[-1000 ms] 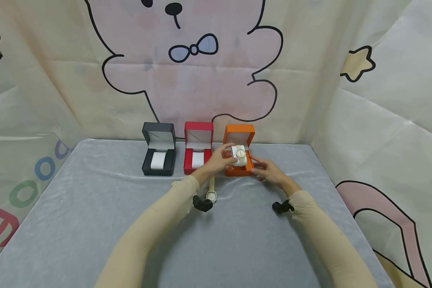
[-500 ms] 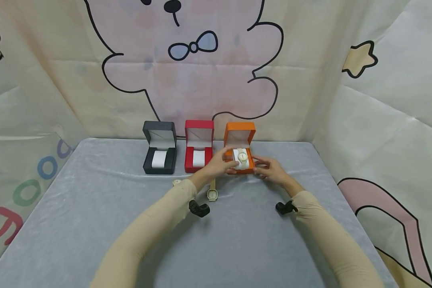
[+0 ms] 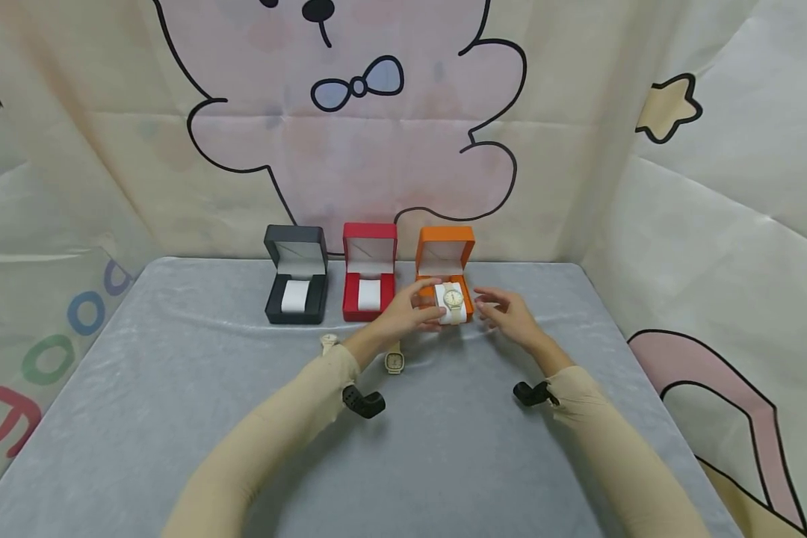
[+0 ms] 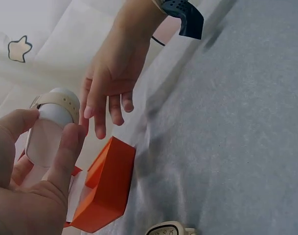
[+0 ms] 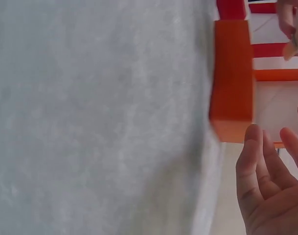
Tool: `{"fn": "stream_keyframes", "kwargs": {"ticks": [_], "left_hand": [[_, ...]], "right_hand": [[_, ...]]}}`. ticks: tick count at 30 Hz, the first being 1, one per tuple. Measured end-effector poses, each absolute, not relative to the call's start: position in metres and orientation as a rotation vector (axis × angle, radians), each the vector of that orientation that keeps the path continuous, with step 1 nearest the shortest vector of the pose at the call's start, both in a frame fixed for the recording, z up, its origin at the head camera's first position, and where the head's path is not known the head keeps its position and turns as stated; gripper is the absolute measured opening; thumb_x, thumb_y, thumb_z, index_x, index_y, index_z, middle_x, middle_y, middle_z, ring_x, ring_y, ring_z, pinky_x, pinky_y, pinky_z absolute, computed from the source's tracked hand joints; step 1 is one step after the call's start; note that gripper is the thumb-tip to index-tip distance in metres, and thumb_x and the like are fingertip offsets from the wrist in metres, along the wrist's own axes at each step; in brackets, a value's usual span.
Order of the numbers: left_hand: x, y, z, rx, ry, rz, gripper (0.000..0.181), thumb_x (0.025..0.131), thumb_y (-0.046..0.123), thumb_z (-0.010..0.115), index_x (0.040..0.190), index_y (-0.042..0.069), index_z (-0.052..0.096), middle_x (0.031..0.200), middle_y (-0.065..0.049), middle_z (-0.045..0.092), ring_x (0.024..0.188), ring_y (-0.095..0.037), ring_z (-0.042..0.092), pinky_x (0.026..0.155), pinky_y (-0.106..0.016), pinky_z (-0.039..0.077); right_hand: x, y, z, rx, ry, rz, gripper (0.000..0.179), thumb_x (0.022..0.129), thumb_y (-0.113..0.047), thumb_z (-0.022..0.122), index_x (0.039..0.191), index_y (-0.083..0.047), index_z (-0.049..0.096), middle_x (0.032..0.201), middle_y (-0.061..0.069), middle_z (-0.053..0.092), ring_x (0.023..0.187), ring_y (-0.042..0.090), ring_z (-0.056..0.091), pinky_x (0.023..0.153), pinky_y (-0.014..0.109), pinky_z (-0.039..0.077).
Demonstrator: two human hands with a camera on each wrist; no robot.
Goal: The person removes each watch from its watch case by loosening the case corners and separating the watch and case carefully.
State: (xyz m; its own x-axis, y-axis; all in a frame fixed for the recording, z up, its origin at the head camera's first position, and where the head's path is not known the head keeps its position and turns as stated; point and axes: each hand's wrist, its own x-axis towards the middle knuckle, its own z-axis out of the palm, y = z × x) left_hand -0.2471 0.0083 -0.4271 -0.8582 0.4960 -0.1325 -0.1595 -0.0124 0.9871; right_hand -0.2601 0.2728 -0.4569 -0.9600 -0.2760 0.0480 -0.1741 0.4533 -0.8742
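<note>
My left hand (image 3: 403,312) pinches a white watch cushion (image 4: 43,139) between thumb and fingers. Strapped round that cushion is a cream wristwatch (image 3: 453,300), its dial facing up towards my head. Both are held over the front of the orange watch box (image 3: 446,252), whose lid stands up. In the left wrist view the cushion is clear of the box. My right hand (image 3: 511,317) is just right of the box, fingers loosely bent and holding nothing. The right wrist view shows its fingertips near the corner of the box; whether they touch cannot be told.
Left of the orange box stand an open red watch box (image 3: 370,246) and an open dark grey one (image 3: 296,250), each with a white cushion inside. Two more cream watches, one square-faced (image 3: 394,362) and one partly hidden (image 3: 329,341), lie on the grey cloth (image 3: 457,463).
The cushion with its watch has moved down and slightly right, towards the front of the orange box. My right hand has drawn off the box's right side.
</note>
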Motion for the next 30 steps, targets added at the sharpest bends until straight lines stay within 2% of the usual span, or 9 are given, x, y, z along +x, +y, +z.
{"fn": "stream_keyframes", "kwargs": {"ticks": [3, 8, 10, 12, 17, 20, 25, 30], "left_hand": [[-0.242, 0.005, -0.424, 0.32, 1.804, 1.942, 0.061, 0.096, 0.01, 0.069, 0.151, 0.022, 0.045, 0.134, -0.017, 0.055, 0.098, -0.023, 0.068, 0.089, -0.047, 0.059], [-0.235, 0.001, -0.423, 0.318, 1.785, 1.947, 0.063, 0.095, 0.006, 0.069, 0.151, 0.019, 0.044, 0.124, -0.016, 0.057, 0.09, -0.025, 0.069, 0.082, -0.045, 0.061], [-0.232, 0.001, -0.424, 0.327, 1.786, 1.933, 0.063, 0.095, 0.005, 0.069, 0.152, 0.018, 0.043, 0.123, -0.017, 0.058, 0.091, -0.027, 0.068, 0.079, -0.041, 0.063], [-0.229, 0.001, -0.426, 0.347, 1.789, 1.915, 0.062, 0.095, 0.006, 0.068, 0.152, 0.016, 0.043, 0.126, -0.019, 0.059, 0.092, -0.027, 0.068, 0.078, -0.04, 0.063], [-0.22, 0.0, -0.427, 0.373, 1.795, 1.87, 0.063, 0.096, 0.006, 0.068, 0.153, 0.014, 0.042, 0.133, -0.024, 0.058, 0.096, -0.022, 0.067, 0.081, -0.041, 0.062], [-0.215, -0.001, -0.428, 0.364, 1.812, 1.859, 0.063, 0.095, 0.007, 0.068, 0.153, 0.014, 0.042, 0.134, -0.023, 0.058, 0.098, -0.021, 0.066, 0.081, -0.041, 0.062], [-0.21, -0.003, -0.429, 0.374, 1.847, 1.848, 0.06, 0.095, 0.008, 0.07, 0.149, 0.016, 0.047, 0.132, -0.023, 0.06, 0.1, -0.023, 0.066, 0.08, -0.041, 0.062], [-0.206, -0.003, -0.43, 0.371, 1.849, 1.849, 0.058, 0.094, 0.009, 0.071, 0.147, 0.017, 0.049, 0.131, -0.021, 0.06, 0.098, -0.023, 0.067, 0.078, -0.039, 0.063]], "right_hand": [[-0.254, 0.273, -0.451, -0.419, 2.616, -1.533, 0.045, 0.105, -0.019, 0.054, 0.145, 0.003, 0.051, 0.137, 0.03, 0.059, 0.099, 0.041, 0.068, 0.075, 0.042, 0.061], [-0.24, 0.266, -0.439, -0.48, 2.594, -1.574, 0.044, 0.107, -0.021, 0.051, 0.146, -0.002, 0.051, 0.141, 0.03, 0.057, 0.1, 0.024, 0.068, 0.08, 0.05, 0.06], [-0.233, 0.262, -0.436, -0.53, 2.556, -1.607, 0.045, 0.107, -0.018, 0.051, 0.148, -0.002, 0.048, 0.143, 0.031, 0.054, 0.107, 0.021, 0.067, 0.083, 0.049, 0.06], [-0.225, 0.257, -0.434, -0.584, 2.499, -1.646, 0.048, 0.106, -0.015, 0.051, 0.151, -0.001, 0.043, 0.147, 0.032, 0.049, 0.115, 0.026, 0.064, 0.085, 0.044, 0.06], [-0.209, 0.248, -0.435, -0.695, 2.355, -1.69, 0.062, 0.102, -0.01, 0.056, 0.158, -0.005, 0.03, 0.157, 0.032, 0.035, 0.131, 0.049, 0.051, 0.093, 0.023, 0.055], [-0.203, 0.243, -0.434, -0.737, 2.3, -1.663, 0.072, 0.099, -0.011, 0.062, 0.161, -0.011, 0.026, 0.162, 0.03, 0.027, 0.135, 0.052, 0.046, 0.096, 0.021, 0.052], [-0.199, 0.235, -0.434, -0.787, 2.28, -1.623, 0.082, 0.093, -0.013, 0.072, 0.161, -0.015, 0.027, 0.163, 0.025, 0.025, 0.129, 0.047, 0.053, 0.095, 0.025, 0.055], [-0.197, 0.229, -0.433, -0.83, 2.286, -1.609, 0.085, 0.089, -0.009, 0.077, 0.159, -0.009, 0.029, 0.159, 0.023, 0.034, 0.116, 0.03, 0.064, 0.09, 0.026, 0.057]]}}
